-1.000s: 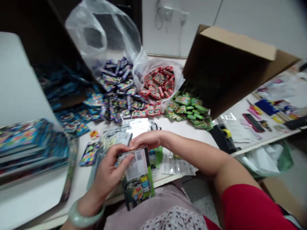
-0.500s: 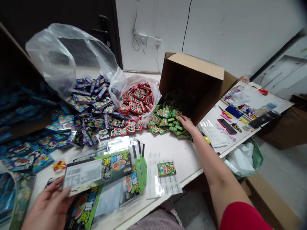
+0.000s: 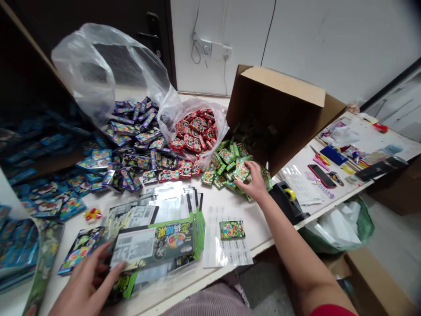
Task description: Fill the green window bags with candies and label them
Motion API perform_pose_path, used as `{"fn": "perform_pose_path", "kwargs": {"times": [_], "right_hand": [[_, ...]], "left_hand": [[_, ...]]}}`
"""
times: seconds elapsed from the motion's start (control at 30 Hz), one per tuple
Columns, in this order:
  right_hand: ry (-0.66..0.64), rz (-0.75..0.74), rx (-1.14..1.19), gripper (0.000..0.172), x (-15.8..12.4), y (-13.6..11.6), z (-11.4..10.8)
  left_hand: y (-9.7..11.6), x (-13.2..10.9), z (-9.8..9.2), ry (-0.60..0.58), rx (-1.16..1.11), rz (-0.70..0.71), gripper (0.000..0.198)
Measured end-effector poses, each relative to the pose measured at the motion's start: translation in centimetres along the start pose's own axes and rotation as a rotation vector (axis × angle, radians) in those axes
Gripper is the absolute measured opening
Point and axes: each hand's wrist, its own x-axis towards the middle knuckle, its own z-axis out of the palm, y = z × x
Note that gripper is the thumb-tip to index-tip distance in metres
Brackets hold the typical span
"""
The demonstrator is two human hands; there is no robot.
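Note:
My right hand rests with spread fingers on a heap of green candy sachets, at the mouth of a tipped cardboard box. My left hand lies at the lower left, fingertips against the edge of a flat stack of green-edged printed packaging sheets. The top sheet shows a barcode panel. Its lower part and what lies beneath are partly hidden by my left hand. One green sachet lies on a sheet of clear labels between my hands.
Purple sachets and red sachets are heaped behind, the red in a clear plastic bag. Blue packets lie left. A tape dispenser stands right of my right hand; a phone and scissors lie beyond.
My right hand has moved from the heap's front edge onto the green sachets. My left hand has left the raised sheet, which now lies on the stack. The view has shifted slightly.

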Motion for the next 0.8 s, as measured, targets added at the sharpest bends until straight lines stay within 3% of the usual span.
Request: {"fn": "perform_pose_path", "kwargs": {"times": [0.1, 0.2, 0.23, 0.33, 0.37, 0.53, 0.67, 0.8], "right_hand": [[-0.039, -0.144, 0.061, 0.071, -0.3, -3.5, -0.5], [-0.152, -0.239, 0.211, 0.076, -1.6, -7.8, 0.1], [-0.195, -0.259, 0.264, 0.077, -2.1, -9.3, 0.6], [-0.309, -0.329, 0.354, 0.084, -3.6, -13.1, 2.6], [-0.341, -0.358, 0.361, 0.086, -4.0, -14.1, 3.2], [-0.448, -0.430, 0.388, 0.092, -4.9, -16.3, 5.4], [-0.537, -0.401, 0.496, 0.110, -5.3, -16.0, 6.2], [-0.584, -0.300, 0.567, 0.098, -6.4, -16.3, 7.2]], "left_hand": [[3.0, -0.1, -1.0, 0.100, 0.117, 0.010, 0.032], [8.1, 0.2, -1.0, 0.102, -0.074, 0.022, 0.025], [9.7, 0.4, -0.6, 0.048, -0.215, 0.006, 0.025], [13.4, 1.5, 1.4, -0.302, -0.637, -0.166, 0.032], [14.0, 1.8, 2.1, -0.328, -0.759, -0.186, 0.034], [14.1, 2.1, 3.6, -0.222, -1.095, -0.270, 0.030], [13.1, 1.5, 3.4, -0.283, -1.342, -0.389, 0.032], [13.0, 1.0, 4.0, -0.418, -1.604, -0.448, 0.026]]}}
